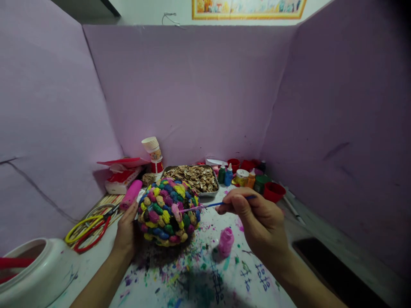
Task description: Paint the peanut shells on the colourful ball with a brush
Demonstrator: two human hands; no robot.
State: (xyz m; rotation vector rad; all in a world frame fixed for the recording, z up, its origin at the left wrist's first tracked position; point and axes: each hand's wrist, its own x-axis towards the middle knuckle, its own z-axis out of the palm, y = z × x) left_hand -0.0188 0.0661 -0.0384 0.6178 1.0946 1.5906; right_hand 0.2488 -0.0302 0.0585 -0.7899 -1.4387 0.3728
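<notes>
The round ball of multicoloured painted shells point(168, 211) rests against the left hand point(126, 233), fingers cupping its side; the right hand point(257, 218) pinches a thin blue paintbrush point(212, 205), tip touching a pink shell.

1. The shell-covered ball point(168, 212) sits on the desk point(321, 226) — the left hand point(126, 233) holds its left side.
2. Right of the ball, the right hand point(257, 218) holds a brush point(212, 205), whose tip touches the ball's right face.
3. In front of the ball and to its right, a small bottle point(226, 241) stands on the desk.
4. Behind the ball lies a tray point(192, 179) with shells in it.
5. Behind the ball to the right stands a cluster of paint bottles point(228, 174) and pots point(274, 191).
6. Behind the ball to the left are a stack of paper cups point(153, 153) and a tissue pack point(123, 177), with a tube point(131, 194) just beside the ball.
7. Left of the ball lie scissors point(91, 224) — further left and nearer the person, a jar point(38, 269).
</notes>
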